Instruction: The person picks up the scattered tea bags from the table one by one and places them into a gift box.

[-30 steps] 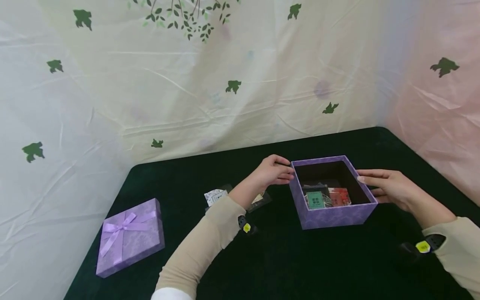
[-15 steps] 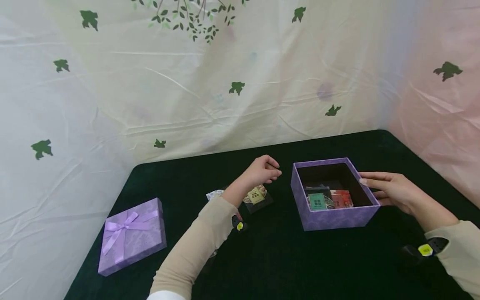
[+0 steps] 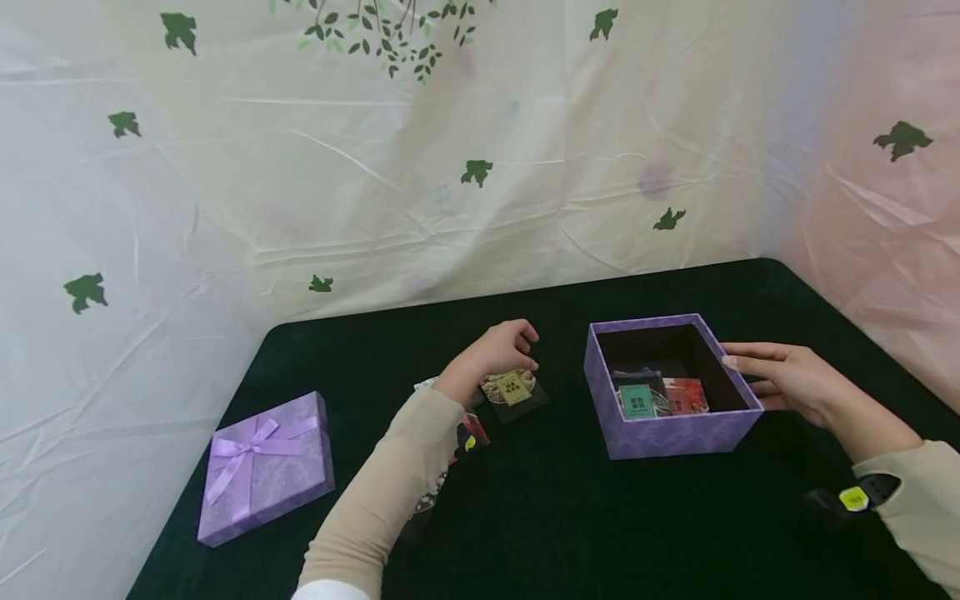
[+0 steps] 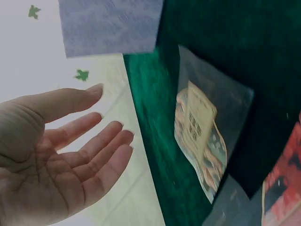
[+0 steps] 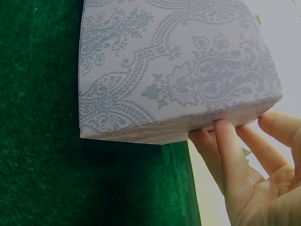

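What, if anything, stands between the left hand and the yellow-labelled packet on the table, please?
Nothing visible does: in the left wrist view, no object lies between the left hand and the yellow-labelled packet. A red-patterned packet shows there too, but on the side away from that hand.

Curtained-off booth; wider room type can't tell. Wrinkled leaf-printed drapes (image 3: 375, 225) run from 9 through 12 to 3 o'clock, enclosing dark green bench (image 3: 637, 533) at 6.
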